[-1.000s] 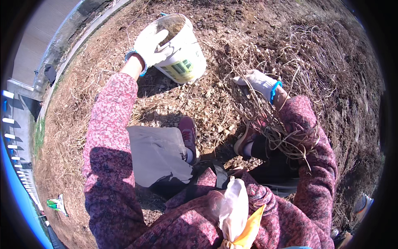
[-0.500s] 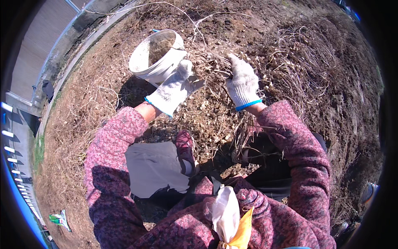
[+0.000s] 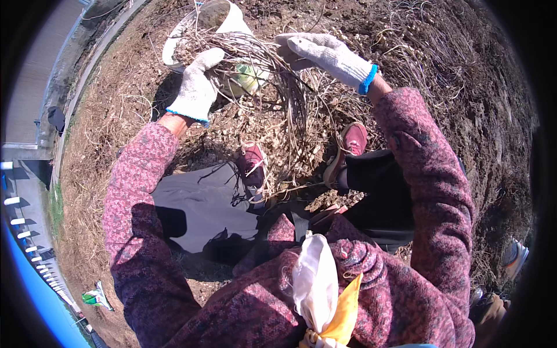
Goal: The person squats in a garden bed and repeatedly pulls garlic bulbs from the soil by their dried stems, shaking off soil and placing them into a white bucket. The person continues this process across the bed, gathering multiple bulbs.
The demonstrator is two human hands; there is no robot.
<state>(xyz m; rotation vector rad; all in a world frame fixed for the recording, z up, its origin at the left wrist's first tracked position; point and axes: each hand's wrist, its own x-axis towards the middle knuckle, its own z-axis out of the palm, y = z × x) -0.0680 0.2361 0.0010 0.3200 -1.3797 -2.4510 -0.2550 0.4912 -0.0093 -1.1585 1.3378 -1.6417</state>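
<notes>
A white bucket [image 3: 237,22] stands tilted at the far left, with a green patch showing low on its side. A tangled bundle of dry brown plant stems [image 3: 293,95] crosses in front of it and trails down to the ground between my shoes. My left hand [image 3: 194,93], in a white knit glove with a blue cuff, is closed at the bundle's left end; the stems partly hide its fingers. On the other side, my right hand [image 3: 333,55], gloved alike, reaches leftward at the bundle's right edge, fingers stretched out.
Dry stems [image 3: 429,64] lie heaped at the right. My red shoes [image 3: 355,139] are planted on littered soil. A concrete curb [image 3: 87,81] runs along the left, and a green and white bag [image 3: 97,297] lies lower left. Another shoe [image 3: 515,258] shows at the right edge.
The stem bundle has come up in front of the bucket. My left hand has shifted left, and my right hand has moved up and turned its fingers leftward.
</notes>
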